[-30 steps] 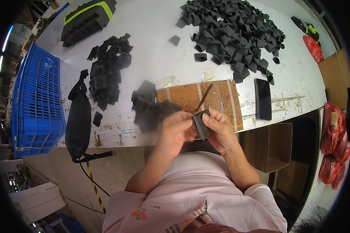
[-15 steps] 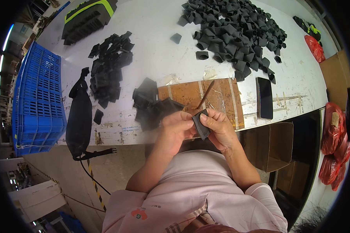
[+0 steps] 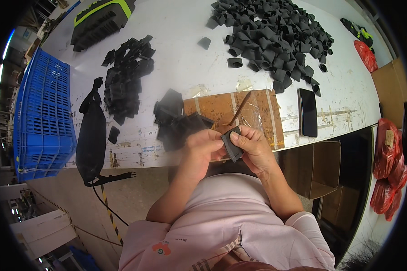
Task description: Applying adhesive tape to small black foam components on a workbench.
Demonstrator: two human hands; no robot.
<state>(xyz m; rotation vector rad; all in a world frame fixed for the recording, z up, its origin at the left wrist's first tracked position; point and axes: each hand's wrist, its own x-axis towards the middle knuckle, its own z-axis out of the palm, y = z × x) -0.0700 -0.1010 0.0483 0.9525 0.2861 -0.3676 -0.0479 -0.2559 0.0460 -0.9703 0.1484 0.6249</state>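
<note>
a scuffed white table (image 3: 181, 54), pale floor (image 3: 144, 194) below, strip lights (image 3: 9, 44) glowing far left.

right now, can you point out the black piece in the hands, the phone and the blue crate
black piece (image 3: 232, 148), head view, on its exposed flat face
phone (image 3: 308, 113), head view, middle of its dark screen
blue crate (image 3: 45, 116), head view, on its slotted side wall

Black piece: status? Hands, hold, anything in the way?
Left hand at the black piece's left edge. Right hand gripping its upper right. Piece held tilted at the table edge. Close beyond: brown stick, brown board.
</note>
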